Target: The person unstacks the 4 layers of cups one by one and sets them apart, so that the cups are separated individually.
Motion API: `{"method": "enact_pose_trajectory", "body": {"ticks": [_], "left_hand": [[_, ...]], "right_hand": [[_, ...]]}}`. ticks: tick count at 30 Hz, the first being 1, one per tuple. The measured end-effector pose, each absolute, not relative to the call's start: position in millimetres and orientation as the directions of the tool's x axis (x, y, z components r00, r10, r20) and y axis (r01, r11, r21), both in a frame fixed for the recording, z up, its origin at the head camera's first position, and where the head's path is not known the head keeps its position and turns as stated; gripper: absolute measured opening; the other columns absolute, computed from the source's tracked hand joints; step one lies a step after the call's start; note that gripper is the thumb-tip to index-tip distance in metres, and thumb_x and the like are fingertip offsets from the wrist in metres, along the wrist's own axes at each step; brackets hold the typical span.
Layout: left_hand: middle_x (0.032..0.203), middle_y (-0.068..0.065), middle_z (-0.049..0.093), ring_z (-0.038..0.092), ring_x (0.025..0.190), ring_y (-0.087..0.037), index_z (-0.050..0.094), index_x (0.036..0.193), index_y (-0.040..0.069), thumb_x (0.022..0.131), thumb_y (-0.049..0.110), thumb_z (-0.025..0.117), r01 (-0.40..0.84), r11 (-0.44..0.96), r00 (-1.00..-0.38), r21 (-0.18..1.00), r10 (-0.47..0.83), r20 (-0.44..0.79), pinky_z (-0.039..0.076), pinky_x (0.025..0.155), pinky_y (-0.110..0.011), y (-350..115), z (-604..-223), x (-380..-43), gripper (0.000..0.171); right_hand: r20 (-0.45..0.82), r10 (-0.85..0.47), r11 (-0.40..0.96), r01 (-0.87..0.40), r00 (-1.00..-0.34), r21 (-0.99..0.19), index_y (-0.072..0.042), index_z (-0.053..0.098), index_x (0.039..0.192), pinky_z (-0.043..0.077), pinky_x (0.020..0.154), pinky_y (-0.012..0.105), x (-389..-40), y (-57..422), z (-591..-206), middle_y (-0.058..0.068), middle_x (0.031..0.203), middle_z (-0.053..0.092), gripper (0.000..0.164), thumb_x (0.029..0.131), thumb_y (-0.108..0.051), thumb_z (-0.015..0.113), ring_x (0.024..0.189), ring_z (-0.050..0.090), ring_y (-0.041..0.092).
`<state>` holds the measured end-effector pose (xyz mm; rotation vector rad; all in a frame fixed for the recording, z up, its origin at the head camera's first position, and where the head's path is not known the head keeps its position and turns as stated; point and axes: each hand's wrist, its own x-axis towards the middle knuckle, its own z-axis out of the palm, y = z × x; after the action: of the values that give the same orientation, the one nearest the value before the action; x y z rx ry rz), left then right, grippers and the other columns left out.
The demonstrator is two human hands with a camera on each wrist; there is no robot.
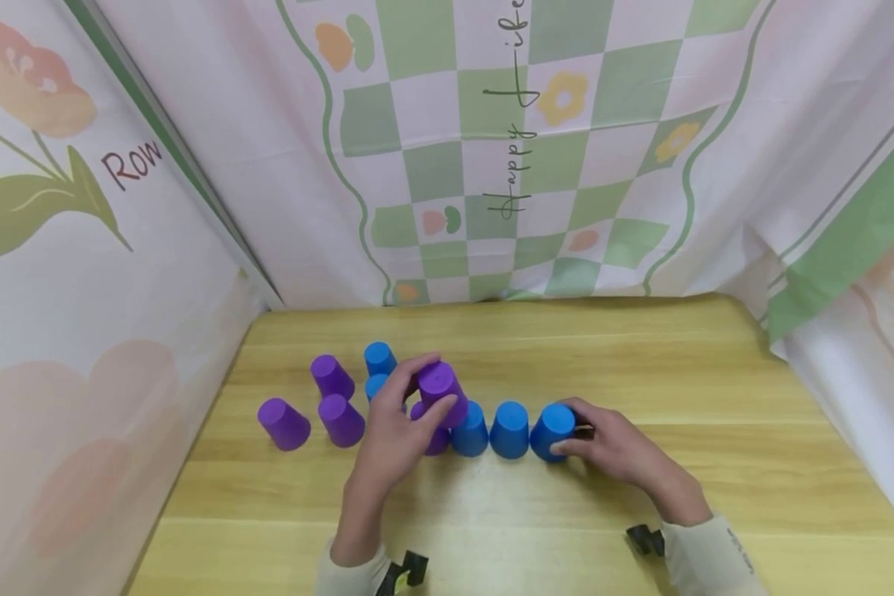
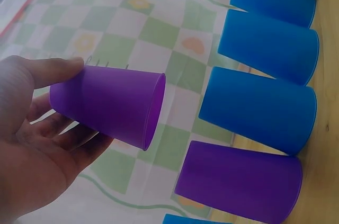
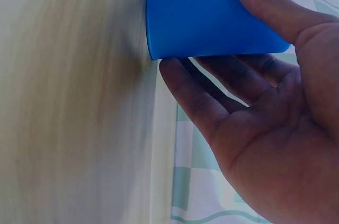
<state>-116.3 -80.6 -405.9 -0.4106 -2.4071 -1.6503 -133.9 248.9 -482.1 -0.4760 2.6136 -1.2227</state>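
My left hand [image 1: 393,439] grips an upside-down purple cup [image 1: 441,391], thumb on one side and fingers on the other. In the left wrist view this purple cup [image 2: 108,102] hangs apart from the row of upside-down cups. That row has a purple cup [image 1: 435,444], partly hidden by my left hand, then a blue cup [image 1: 471,434] and another blue cup [image 1: 510,430]. At its right end, my right hand [image 1: 618,443] holds a third blue cup [image 1: 551,430] between thumb and fingers. This blue cup [image 3: 212,15] stands rim-down on the table.
Left of my left hand stand three upside-down purple cups, one of them the outermost purple cup [image 1: 284,425]. A blue cup [image 1: 380,358] and another partly hidden blue cup [image 1: 376,386] are behind that hand. Patterned curtains [image 1: 492,165] enclose the wooden table [image 1: 536,530].
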Motion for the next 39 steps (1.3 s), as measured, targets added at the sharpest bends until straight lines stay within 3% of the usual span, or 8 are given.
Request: {"method": "enact_pose_trajectory", "body": {"ticks": [10, 13, 20, 24, 31, 39], "left_hand": [[0.136, -0.005, 0.068, 0.067, 0.126, -0.025, 0.061, 0.142, 0.018, 0.094, 0.013, 0.081, 0.337, 0.344, -0.939, 0.876, 0.052, 0.341, 0.055, 0.11, -0.046, -96.2, -407.3, -113.8, 0.053], [0.134, -0.006, 0.069, 0.068, 0.123, -0.024, 0.062, 0.141, 0.015, 0.092, 0.008, 0.082, 0.363, 0.323, -0.928, 0.874, 0.04, 0.37, 0.057, 0.107, -0.043, -102.1, -408.4, -114.4, 0.054], [0.135, -0.003, 0.069, 0.067, 0.125, -0.022, 0.062, 0.142, 0.023, 0.093, 0.009, 0.081, 0.347, 0.308, -0.932, 0.886, 0.009, 0.362, 0.056, 0.108, -0.039, -112.7, -410.1, -113.1, 0.054], [0.134, -0.006, 0.07, 0.068, 0.123, -0.023, 0.063, 0.142, 0.02, 0.093, 0.01, 0.081, 0.339, 0.305, -0.933, 0.89, -0.012, 0.359, 0.056, 0.108, -0.043, -118.4, -410.8, -111.7, 0.053], [0.132, -0.007, 0.07, 0.069, 0.122, -0.025, 0.063, 0.142, 0.017, 0.093, 0.009, 0.081, 0.293, 0.298, -0.946, 0.909, -0.05, 0.321, 0.057, 0.105, -0.034, -130.5, -409.0, -106.4, 0.053], [0.134, -0.004, 0.069, 0.066, 0.125, -0.021, 0.062, 0.14, 0.019, 0.094, 0.008, 0.08, 0.234, 0.318, -0.951, 0.919, -0.122, 0.284, 0.056, 0.108, -0.04, -147.9, -408.9, -101.6, 0.051]], "right_hand": [[-0.064, -0.379, 0.596, -0.19, -0.923, -0.78, -0.012, 0.062, 0.136, 0.058, 0.102, 0.057, -133.8, 247.7, -480.6, 0.01, 0.128, 0.071, 0.047, 0.097, -0.033, 0.078, 0.119, 0.067, 0.033], [-0.062, -0.378, 0.598, -0.193, -0.924, -0.778, -0.012, 0.062, 0.136, 0.058, 0.102, 0.057, -134.1, 247.7, -480.4, 0.01, 0.128, 0.071, 0.047, 0.097, -0.033, 0.077, 0.12, 0.067, 0.033], [-0.049, -0.384, 0.594, -0.206, -0.922, -0.778, -0.013, 0.062, 0.135, 0.058, 0.101, 0.057, -135.0, 248.1, -481.5, 0.01, 0.127, 0.071, 0.046, 0.097, -0.031, 0.078, 0.119, 0.067, 0.033], [-0.062, -0.381, 0.598, -0.195, -0.922, -0.777, -0.014, 0.062, 0.136, 0.058, 0.101, 0.057, -134.7, 248.1, -480.7, 0.009, 0.127, 0.071, 0.047, 0.097, -0.033, 0.078, 0.119, 0.067, 0.032], [-0.063, -0.387, 0.597, -0.198, -0.92, -0.777, -0.014, 0.061, 0.137, 0.058, 0.101, 0.057, -134.3, 248.5, -480.9, 0.008, 0.127, 0.071, 0.047, 0.097, -0.033, 0.077, 0.119, 0.067, 0.032], [-0.063, -0.383, 0.597, -0.194, -0.922, -0.779, -0.014, 0.062, 0.135, 0.058, 0.101, 0.057, -134.5, 248.0, -481.4, 0.008, 0.126, 0.071, 0.047, 0.096, -0.033, 0.078, 0.119, 0.067, 0.032]]}}
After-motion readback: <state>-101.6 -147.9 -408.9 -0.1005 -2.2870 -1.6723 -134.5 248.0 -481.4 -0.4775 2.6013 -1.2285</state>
